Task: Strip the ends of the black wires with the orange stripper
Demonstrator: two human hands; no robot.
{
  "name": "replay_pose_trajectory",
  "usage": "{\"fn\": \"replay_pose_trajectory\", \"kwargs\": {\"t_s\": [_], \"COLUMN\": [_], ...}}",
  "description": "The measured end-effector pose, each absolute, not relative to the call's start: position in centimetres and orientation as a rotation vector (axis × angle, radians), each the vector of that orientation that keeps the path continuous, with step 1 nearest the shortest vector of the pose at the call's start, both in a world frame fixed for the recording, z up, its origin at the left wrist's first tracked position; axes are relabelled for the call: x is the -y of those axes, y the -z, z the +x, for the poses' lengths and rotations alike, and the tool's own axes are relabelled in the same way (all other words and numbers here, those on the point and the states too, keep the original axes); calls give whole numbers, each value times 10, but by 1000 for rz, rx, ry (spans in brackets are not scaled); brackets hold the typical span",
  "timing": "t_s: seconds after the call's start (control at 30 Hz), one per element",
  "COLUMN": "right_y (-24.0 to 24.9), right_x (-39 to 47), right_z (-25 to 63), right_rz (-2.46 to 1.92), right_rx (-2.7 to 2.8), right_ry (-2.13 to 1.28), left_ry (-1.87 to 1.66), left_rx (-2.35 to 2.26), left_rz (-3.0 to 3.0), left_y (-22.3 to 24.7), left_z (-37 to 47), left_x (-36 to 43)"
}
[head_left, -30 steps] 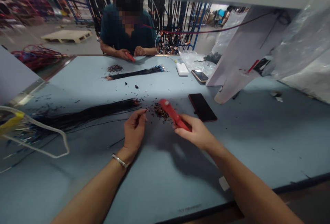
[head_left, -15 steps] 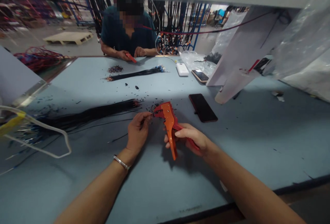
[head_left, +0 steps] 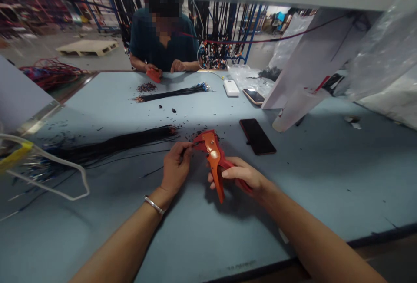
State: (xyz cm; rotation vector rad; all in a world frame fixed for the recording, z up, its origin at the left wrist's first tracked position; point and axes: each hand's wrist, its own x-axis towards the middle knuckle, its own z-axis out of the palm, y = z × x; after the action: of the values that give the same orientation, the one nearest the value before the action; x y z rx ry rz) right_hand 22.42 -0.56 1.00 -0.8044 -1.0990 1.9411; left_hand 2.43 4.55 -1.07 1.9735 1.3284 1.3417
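Left hand point(head_left: 177, 164) pinches a thin black wire point(head_left: 196, 143) at the mouth of a red-orange hand tool point(head_left: 213, 153); right hand point(head_left: 243, 174) grips its handles. Wire bundle point(head_left: 124, 143) beside, leftward. Risk: loose pinch or skewed angle could make the wire slip.

Dark phone point(head_left: 258, 136) on the bench point(head_left: 319, 179), white device point(head_left: 231, 88) beside a second phone point(head_left: 253, 96), wooden pallet point(head_left: 86, 47) — back there on the floor point(head_left: 109, 63)
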Motion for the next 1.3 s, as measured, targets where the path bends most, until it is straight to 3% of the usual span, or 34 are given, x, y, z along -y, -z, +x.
{"fn": "replay_pose_trajectory", "kwargs": {"t_s": [1.3], "right_y": [3], "right_x": [3], "right_z": [226], "right_rz": [-674], "right_rx": [1187], "right_ry": [-1983], "left_ry": [-1446], "left_rx": [-1268], "left_rz": [1900], "left_y": [11], "left_z": [23], "left_x": [-40]}}
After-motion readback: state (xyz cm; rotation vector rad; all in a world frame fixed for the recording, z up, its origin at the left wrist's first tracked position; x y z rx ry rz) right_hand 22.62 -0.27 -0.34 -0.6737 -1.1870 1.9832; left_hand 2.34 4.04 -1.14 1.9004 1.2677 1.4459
